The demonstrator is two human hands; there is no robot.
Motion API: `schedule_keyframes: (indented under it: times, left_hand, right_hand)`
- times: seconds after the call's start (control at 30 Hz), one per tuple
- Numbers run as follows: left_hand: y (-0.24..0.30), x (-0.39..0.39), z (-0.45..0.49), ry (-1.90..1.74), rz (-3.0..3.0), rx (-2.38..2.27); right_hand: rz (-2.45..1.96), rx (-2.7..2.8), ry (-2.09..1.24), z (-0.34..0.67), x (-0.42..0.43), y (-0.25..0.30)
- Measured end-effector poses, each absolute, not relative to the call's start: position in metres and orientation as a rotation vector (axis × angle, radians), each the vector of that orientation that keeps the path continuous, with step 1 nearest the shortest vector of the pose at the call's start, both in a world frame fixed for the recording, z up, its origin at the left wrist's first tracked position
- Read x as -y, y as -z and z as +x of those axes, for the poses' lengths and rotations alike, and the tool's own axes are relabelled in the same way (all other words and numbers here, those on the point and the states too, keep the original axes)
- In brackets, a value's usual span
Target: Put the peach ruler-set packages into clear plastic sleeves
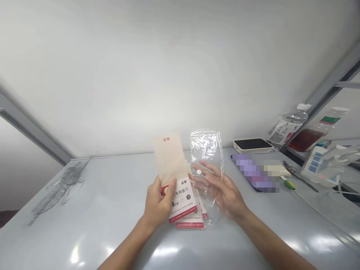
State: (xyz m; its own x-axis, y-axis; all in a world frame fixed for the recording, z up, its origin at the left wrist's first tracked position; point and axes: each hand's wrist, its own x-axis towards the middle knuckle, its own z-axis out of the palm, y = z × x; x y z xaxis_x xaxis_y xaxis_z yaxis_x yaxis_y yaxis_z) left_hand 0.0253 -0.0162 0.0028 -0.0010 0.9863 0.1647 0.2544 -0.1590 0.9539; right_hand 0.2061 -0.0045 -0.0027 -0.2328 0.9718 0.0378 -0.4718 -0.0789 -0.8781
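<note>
Fingers of left hand (158,200) clamp a card packet (182,198) firmly at 12 o'clock; fingers of right hand (221,191) splay apart over a clear plastic bag (206,148) at 1 o'clock.

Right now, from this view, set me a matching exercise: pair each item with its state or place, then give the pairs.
Column 1:
1. left hand
2. right hand
3. clear plastic bag
4. plastic water bottle

Column 2:
A. At the far right, towards the back
B. Gripping a red-and-white printed packet
C. Crinkled and glinting, beside the packet
D. Open, with fingers spread

Pairs: 1-B, 2-D, 3-C, 4-A
</note>
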Motion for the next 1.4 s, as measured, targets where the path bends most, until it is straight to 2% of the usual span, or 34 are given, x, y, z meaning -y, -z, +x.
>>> schedule_keyframes:
  times: [0.23, 0.6, 1.1, 1.4]
  left_hand:
    - [-0.0017, 0.0175, 0.0220, -1.205, 1.668, -1.289]
    - [-0.0049, 0.0124, 0.0225, -1.111, 1.322, -1.205]
    - [-0.0032, 0.0119, 0.0208, -0.904, 1.169, -0.979]
    - [-0.0048, 0.0119, 0.0249, -1.023, 1.269, -1.175]
  right_hand:
    - [-0.884, 0.752, -1.673, 0.2017, 0.0071, 0.0016]
    - [-0.677, 0.904, -1.708, 0.2041, 0.0098, 0.0016]
    - [-0.709, 0.781, -1.690, 0.2041, 0.0058, 0.0036]
    - [-0.680, 0.911, -1.838, 0.1990, 0.0062, -0.0004]
